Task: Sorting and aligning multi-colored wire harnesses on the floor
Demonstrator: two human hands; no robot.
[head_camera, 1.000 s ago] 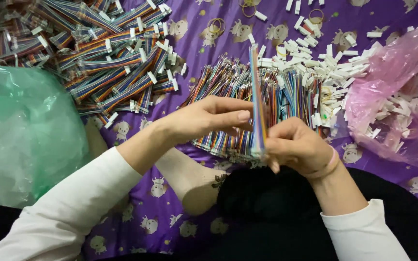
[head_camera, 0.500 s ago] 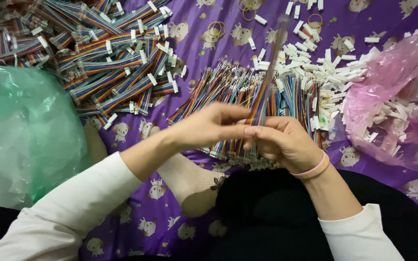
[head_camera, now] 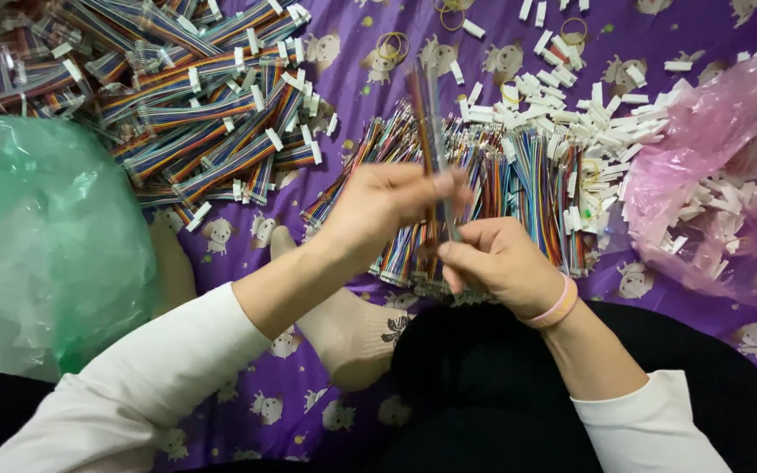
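Blurred wire strip rises upright from both hands' grip.

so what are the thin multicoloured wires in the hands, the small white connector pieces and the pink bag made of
The thin multicoloured wire bundle, held by left hand and right hand, looks plastic-insulated: bright, smooth, flexible strands, though blurred. The small white connector pieces seem moulded hard plastic, matte and blocky. The pink bag looks like thin plastic film: translucent, crinkled, glossy.

Purple cartoon-print sheet – evenly lit floor covering
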